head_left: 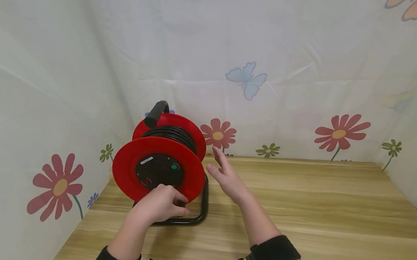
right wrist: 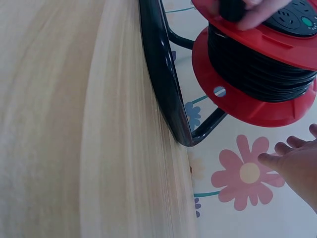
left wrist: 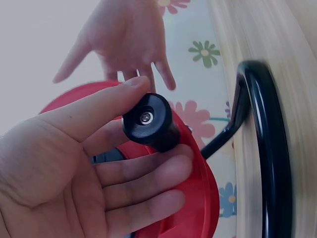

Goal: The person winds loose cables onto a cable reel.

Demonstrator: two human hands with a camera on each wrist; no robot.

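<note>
Left hand (head_left: pixel 160 204) gripping crank knob (left wrist: pixel 147 121) of cable reel (head_left: pixel 158 167); right hand (head_left: pixel 226 177) spread, empty. Risk: reel tipping on desk (head_left: pixel 298 227), unbraced.

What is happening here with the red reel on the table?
A person works at a red cable reel that stands on a wooden table, close to the flowered sheet behind it. The left hand pinches the black knob on the reel's front disc between thumb and fingers. The right hand is open, fingers spread, just to the right of the reel and apparently not touching it. Black cable is wound on the drum, and the black tube frame rests on the table.
</note>
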